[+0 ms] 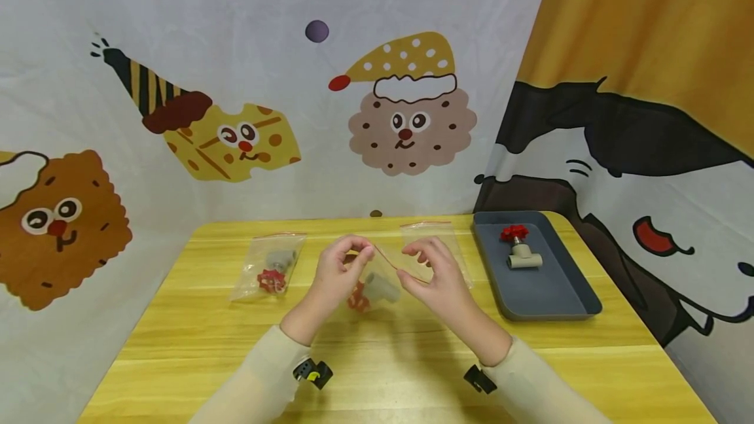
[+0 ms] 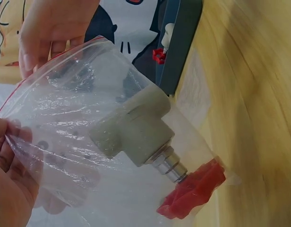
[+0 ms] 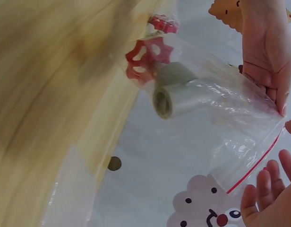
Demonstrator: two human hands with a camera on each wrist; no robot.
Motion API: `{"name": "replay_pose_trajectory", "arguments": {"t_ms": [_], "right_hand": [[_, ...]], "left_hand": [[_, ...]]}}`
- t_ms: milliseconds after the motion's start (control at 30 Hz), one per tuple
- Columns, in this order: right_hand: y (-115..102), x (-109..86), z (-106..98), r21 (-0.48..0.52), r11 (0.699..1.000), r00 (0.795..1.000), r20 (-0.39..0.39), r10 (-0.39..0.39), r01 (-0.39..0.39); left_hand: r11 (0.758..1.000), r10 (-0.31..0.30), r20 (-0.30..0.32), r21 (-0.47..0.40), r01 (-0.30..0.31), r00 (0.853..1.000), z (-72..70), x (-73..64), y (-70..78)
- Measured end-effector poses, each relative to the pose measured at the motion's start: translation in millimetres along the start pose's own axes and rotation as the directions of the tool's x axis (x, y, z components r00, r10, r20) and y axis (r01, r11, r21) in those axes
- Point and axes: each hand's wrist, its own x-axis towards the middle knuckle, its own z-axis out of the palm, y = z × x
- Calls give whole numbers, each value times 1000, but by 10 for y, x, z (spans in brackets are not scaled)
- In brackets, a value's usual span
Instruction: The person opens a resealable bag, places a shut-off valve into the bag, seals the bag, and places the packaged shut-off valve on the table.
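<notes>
The left hand [image 1: 334, 278] is grasping: thumb and fingers pinch one upper corner of a clear plastic zip bag [image 2: 81, 97] edged with a thin red sealing strip [image 3: 255, 165]. The right hand [image 1: 442, 282] has a released grip, thumb and fingers parted beside the strip; whether its thumb bears on the plastic cannot be confirmed.

Inside the held bag lies the grey T-shaped plastic valve body [image 2: 133, 125] with metal stem and red lobed handwheel [image 2: 193, 190]. Holding by the edge presumably lets the weight settle low, away from the strip, keeping the mouth accessible. Whether the seal is parted cannot be determined. The bag appears raised above the yellow wood-grain bench [image 1: 177, 345]; contact at its lower corner is unclear.

To the left, a second clear bag [image 1: 250, 277] with a similar grey-and-red valve [image 1: 280, 260] lies on the bench, apart from the hands, probably to leave working room. Beyond the right hand, a flat clear bag [image 1: 432, 230] rests near a dark grey rectangular tray [image 1: 556, 293]. The tray contains an unbagged valve [image 1: 521, 255], its low walls likely serving to confine loose parts.
</notes>
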Motion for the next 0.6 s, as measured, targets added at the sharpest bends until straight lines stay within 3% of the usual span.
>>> {"name": "replay_pose_trajectory", "arguments": {"t_ms": [267, 500, 600], "right_hand": [[-92, 159, 66, -26, 999, 995, 98, 38, -36], [-107, 194, 91, -6, 993, 987, 110, 119, -119], [-92, 186, 100, 2, 993, 988, 104, 117, -118]], "left_hand": [[999, 47, 42, 16, -48, 998, 7, -1, 2], [997, -79, 5, -10, 79, 997, -1, -17, 5], [997, -81, 7, -15, 81, 997, -12, -13, -7]]}}
